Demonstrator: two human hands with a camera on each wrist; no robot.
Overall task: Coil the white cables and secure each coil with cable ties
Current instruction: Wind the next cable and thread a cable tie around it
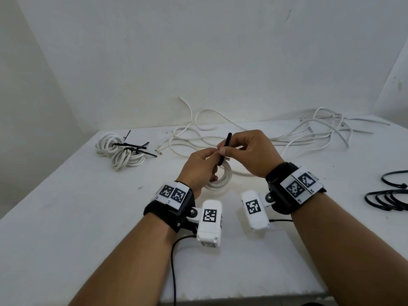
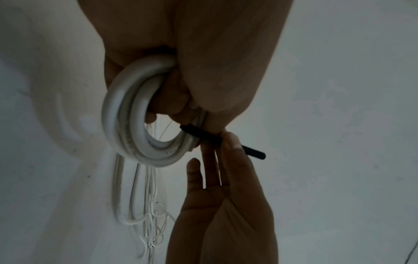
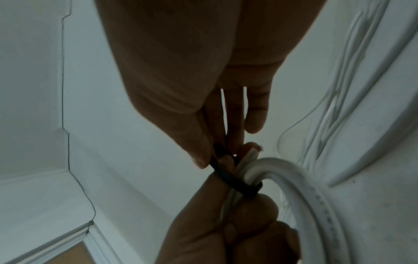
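Observation:
My left hand [image 1: 204, 166] grips a small coil of white cable [image 1: 223, 178] just above the table, its fingers curled round one side of the ring [image 2: 135, 125]. A black cable tie [image 1: 225, 149] crosses the coil where I hold it [image 3: 235, 180]. My right hand [image 1: 242, 149] pinches the tie's tail between thumb and fingertips [image 2: 228, 142], and the free end sticks up past them. Loose white cables [image 1: 242, 133] lie tangled behind my hands.
Two tied coils [image 1: 120, 151] with black ties lie at the back left of the white table [image 1: 88, 217]. A bunch of spare black cable ties [image 1: 388, 197] lies at the right edge. More loose cable [image 1: 326, 127] spreads along the back right by the wall.

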